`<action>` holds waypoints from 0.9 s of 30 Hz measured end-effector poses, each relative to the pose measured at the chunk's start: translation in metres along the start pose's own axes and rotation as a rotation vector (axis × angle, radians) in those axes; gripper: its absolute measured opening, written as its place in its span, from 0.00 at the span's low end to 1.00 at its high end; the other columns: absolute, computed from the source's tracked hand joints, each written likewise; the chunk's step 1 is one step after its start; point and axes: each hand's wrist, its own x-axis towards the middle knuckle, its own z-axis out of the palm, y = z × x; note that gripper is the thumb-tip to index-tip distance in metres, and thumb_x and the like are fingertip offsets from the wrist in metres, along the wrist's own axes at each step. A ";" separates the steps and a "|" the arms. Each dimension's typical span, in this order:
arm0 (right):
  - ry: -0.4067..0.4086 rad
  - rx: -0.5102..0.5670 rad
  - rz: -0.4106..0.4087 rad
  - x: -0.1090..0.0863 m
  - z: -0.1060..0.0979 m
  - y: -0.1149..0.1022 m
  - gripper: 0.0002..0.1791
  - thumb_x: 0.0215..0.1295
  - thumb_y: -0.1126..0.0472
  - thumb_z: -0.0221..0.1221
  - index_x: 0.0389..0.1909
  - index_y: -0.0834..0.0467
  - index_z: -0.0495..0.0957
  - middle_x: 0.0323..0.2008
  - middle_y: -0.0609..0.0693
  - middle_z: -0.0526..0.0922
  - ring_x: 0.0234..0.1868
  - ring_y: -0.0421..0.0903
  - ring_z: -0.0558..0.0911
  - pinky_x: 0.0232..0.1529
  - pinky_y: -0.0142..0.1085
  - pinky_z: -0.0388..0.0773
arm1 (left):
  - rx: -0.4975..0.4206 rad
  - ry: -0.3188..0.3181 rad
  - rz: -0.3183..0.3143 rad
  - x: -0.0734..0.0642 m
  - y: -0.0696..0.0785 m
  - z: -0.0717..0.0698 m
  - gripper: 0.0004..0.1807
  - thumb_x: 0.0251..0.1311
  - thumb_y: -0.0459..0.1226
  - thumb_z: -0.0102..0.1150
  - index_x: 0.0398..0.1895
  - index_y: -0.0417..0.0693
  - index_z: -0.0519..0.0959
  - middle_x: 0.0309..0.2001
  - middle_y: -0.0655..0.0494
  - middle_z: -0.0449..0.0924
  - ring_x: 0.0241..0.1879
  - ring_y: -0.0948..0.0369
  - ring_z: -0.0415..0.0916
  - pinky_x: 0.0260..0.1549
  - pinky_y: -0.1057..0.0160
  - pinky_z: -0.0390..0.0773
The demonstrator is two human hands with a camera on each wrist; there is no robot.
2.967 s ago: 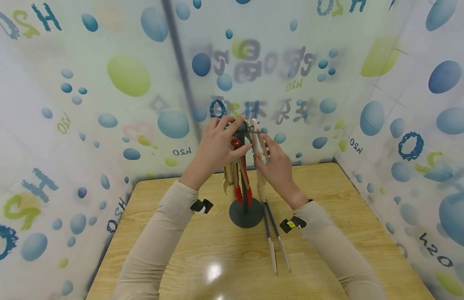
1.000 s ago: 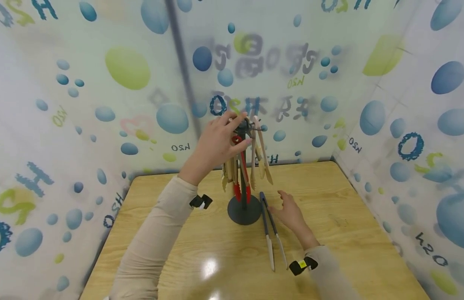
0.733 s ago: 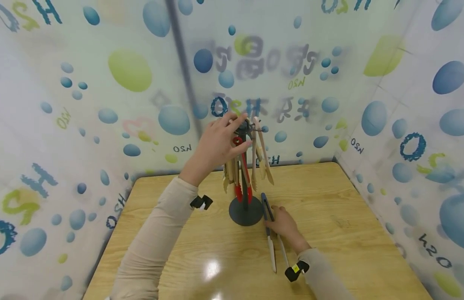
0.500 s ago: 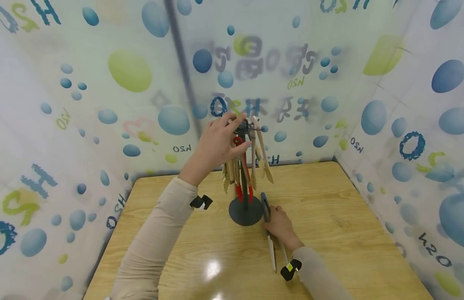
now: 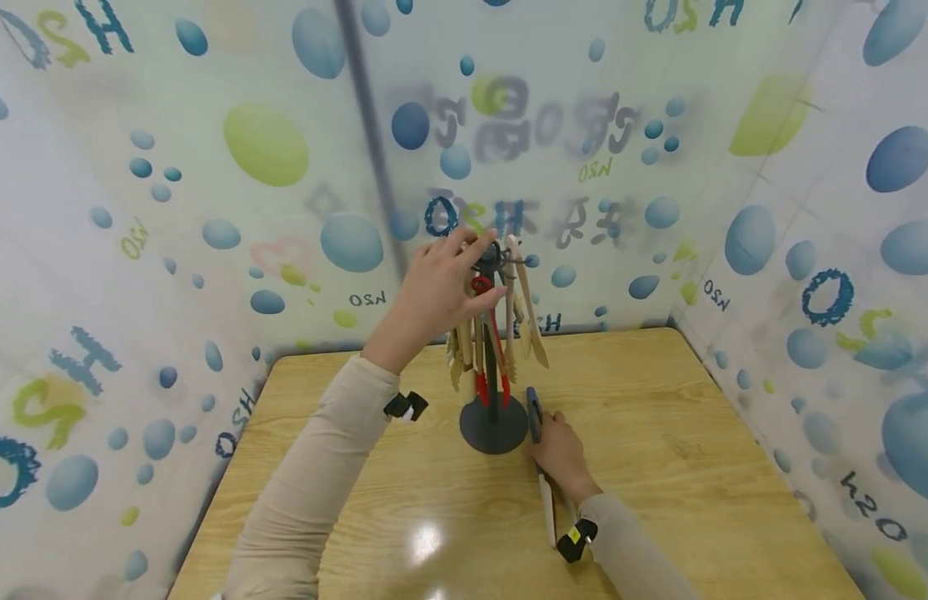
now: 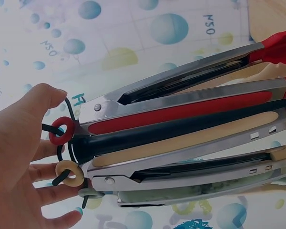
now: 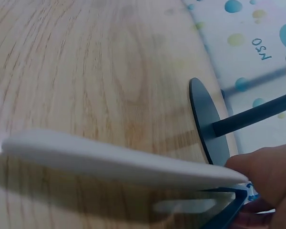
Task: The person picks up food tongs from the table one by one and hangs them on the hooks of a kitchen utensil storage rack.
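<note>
My left hand is spread at the top of a dark rotating-style stand, its fingers and thumb extended around the hooks. In the left wrist view the thumb touches one hook, close to red-handled tongs, beige-handled tongs and green-handled tongs hanging by their rings. Low on the right of the base, my right hand grips blue-handled tongs with white tips. One white tip fills the lower part of the right wrist view; the fingers round the handle are partly hidden.
Pinkish-beige tongs hang on the stand's right side. The wooden table meets a bubble-patterned curtain at its back edge and surrounds it on both sides.
My right hand has left the hanging pinkish-beige tongs, come down to the table and grasped the blue-handled tongs, drawing their arms together. My left hand has stayed at the stand's top.
</note>
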 end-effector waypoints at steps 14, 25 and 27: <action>0.078 0.185 0.070 0.001 -0.028 0.004 0.35 0.58 0.58 0.64 0.65 0.70 0.69 0.47 0.64 0.75 0.32 0.49 0.78 0.27 0.36 0.74 | -0.008 0.003 0.000 0.001 0.001 -0.001 0.43 0.63 0.59 0.59 0.77 0.57 0.58 0.62 0.50 0.69 0.54 0.53 0.72 0.60 0.44 0.69; 0.287 0.299 0.073 0.003 -0.058 -0.001 0.38 0.57 0.56 0.64 0.68 0.64 0.63 0.35 0.59 0.83 0.23 0.46 0.78 0.21 0.34 0.70 | -0.016 0.003 -0.003 0.001 0.002 -0.001 0.43 0.63 0.59 0.59 0.77 0.57 0.59 0.61 0.50 0.69 0.55 0.52 0.72 0.60 0.44 0.69; 0.330 0.282 0.063 0.005 -0.061 -0.001 0.37 0.58 0.57 0.63 0.67 0.64 0.63 0.31 0.58 0.82 0.20 0.45 0.76 0.19 0.33 0.66 | -0.014 0.004 -0.002 0.001 0.002 -0.001 0.43 0.63 0.59 0.59 0.77 0.57 0.59 0.62 0.50 0.69 0.56 0.52 0.72 0.60 0.44 0.70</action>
